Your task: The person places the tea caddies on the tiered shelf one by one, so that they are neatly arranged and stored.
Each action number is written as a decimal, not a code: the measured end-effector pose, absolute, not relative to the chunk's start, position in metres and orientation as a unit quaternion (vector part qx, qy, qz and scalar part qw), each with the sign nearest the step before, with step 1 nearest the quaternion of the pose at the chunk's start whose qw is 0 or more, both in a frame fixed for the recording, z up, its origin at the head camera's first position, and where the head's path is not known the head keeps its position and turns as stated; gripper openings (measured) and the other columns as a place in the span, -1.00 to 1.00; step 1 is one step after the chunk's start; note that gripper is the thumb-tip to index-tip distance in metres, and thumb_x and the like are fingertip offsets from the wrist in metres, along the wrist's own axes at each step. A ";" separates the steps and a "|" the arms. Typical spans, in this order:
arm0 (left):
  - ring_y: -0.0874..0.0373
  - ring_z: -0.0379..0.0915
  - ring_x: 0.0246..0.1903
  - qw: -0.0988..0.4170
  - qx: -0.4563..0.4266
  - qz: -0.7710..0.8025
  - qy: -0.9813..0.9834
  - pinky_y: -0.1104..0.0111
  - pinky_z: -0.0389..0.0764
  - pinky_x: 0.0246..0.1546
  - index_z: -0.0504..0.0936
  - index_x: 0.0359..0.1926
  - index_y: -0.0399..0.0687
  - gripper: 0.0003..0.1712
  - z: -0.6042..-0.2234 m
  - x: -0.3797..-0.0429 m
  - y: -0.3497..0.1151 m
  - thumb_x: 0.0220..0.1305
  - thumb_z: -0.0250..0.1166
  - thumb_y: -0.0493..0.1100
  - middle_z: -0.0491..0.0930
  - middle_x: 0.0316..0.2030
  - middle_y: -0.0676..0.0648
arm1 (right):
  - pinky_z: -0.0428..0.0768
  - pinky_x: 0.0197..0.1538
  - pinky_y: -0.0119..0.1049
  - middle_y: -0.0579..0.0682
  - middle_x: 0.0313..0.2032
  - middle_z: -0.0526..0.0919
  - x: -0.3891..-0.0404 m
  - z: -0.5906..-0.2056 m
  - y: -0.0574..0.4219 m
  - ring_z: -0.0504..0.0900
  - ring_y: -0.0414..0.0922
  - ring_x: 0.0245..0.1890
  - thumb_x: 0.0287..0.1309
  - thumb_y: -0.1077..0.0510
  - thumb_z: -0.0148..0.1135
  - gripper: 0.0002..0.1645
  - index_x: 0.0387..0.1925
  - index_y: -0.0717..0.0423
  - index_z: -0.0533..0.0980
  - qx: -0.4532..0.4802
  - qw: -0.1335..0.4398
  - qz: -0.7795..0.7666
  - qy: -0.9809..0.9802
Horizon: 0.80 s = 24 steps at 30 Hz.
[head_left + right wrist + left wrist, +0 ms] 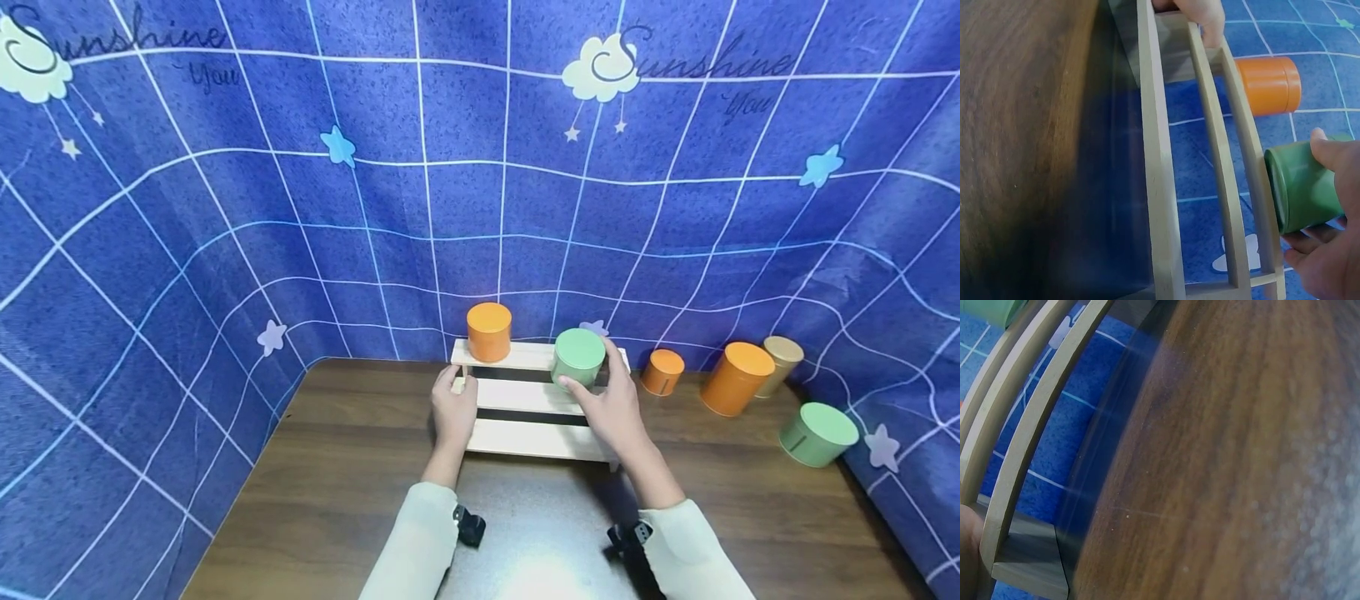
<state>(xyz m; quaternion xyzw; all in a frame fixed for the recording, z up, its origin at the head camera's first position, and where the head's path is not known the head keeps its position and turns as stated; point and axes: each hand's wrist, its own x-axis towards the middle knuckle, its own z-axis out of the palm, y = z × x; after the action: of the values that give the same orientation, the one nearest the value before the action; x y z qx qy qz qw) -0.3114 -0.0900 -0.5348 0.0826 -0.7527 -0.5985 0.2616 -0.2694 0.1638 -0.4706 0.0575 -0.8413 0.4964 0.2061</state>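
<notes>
A pale wooden tiered rack with three slats stands on the table. My left hand grips the rack's left end; in the left wrist view only a bit of it shows at the lower left edge. On the right, my right hand holds a green tin between thumb and fingers. The tin's base is right at the top slat, as the right wrist view shows. An orange tin stands on the left part of that top slat.
Right of the rack stand a small orange tin, a taller orange tin, a gold tin partly behind it, and another green tin near the table's right edge. A blue patterned curtain hangs behind the brown wooden table.
</notes>
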 end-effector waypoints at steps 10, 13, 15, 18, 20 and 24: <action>-0.06 0.57 0.33 0.255 0.087 -0.600 -0.753 0.01 0.53 0.41 0.74 0.20 -0.12 -0.56 -0.536 -0.310 -0.089 0.29 0.33 -0.26 0.70 0.22 -0.15 | 0.61 0.23 0.03 0.13 0.20 0.64 -0.280 -0.465 0.158 0.64 0.07 0.15 0.10 -0.07 0.63 0.12 0.59 -0.15 0.23 0.063 0.197 0.496 -0.843; -0.04 0.57 0.34 0.252 0.088 -0.598 -0.756 0.02 0.52 0.42 0.74 0.19 -0.12 -0.57 -0.535 -0.311 -0.090 0.31 0.33 -0.24 0.70 0.22 -0.14 | 0.63 0.23 0.03 0.14 0.19 0.66 -0.283 -0.464 0.157 0.65 0.07 0.15 0.06 -0.07 0.66 0.13 0.58 -0.14 0.25 0.053 0.192 0.497 -0.844; -0.04 0.56 0.34 0.253 0.088 -0.596 -0.757 0.03 0.52 0.42 0.74 0.19 -0.11 -0.57 -0.535 -0.311 -0.090 0.31 0.32 -0.24 0.69 0.23 -0.13 | 0.64 0.25 0.03 0.15 0.19 0.67 -0.286 -0.463 0.155 0.66 0.07 0.17 0.03 -0.05 0.68 0.13 0.56 -0.10 0.27 0.048 0.188 0.501 -0.844; -0.06 0.56 0.35 0.255 0.089 -0.593 -0.758 0.01 0.51 0.43 0.74 0.19 -0.12 -0.57 -0.533 -0.311 -0.090 0.31 0.32 -0.23 0.69 0.24 -0.13 | 0.65 0.27 0.03 0.19 0.21 0.66 -0.287 -0.461 0.152 0.65 0.10 0.23 0.00 -0.03 0.70 0.13 0.53 -0.01 0.27 0.038 0.184 0.506 -0.842; -0.07 0.55 0.35 0.255 0.091 -0.593 -0.758 0.00 0.51 0.43 0.74 0.20 -0.12 -0.57 -0.533 -0.311 -0.090 0.31 0.33 -0.23 0.69 0.24 -0.14 | 0.67 0.24 0.04 0.23 0.21 0.66 -0.288 -0.460 0.150 0.65 0.13 0.24 -0.01 -0.01 0.70 0.11 0.48 0.07 0.27 0.033 0.182 0.507 -0.842; -0.05 0.56 0.35 0.248 0.100 -0.592 -0.760 0.00 0.52 0.41 0.74 0.20 -0.09 -0.56 -0.534 -0.309 -0.089 0.31 0.34 -0.21 0.68 0.25 -0.12 | 0.69 0.15 0.05 0.24 0.17 0.68 -0.288 -0.459 0.145 0.68 0.14 0.17 0.00 -0.05 0.70 0.06 0.39 0.14 0.27 0.018 0.184 0.482 -0.856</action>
<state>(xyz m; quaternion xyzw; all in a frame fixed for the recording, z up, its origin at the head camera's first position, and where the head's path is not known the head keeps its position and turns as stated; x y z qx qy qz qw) -0.3094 -0.0892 -0.5338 0.1001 -0.7604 -0.5918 0.2482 -0.2876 0.1451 -0.4587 0.0182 -0.8564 0.4820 0.1844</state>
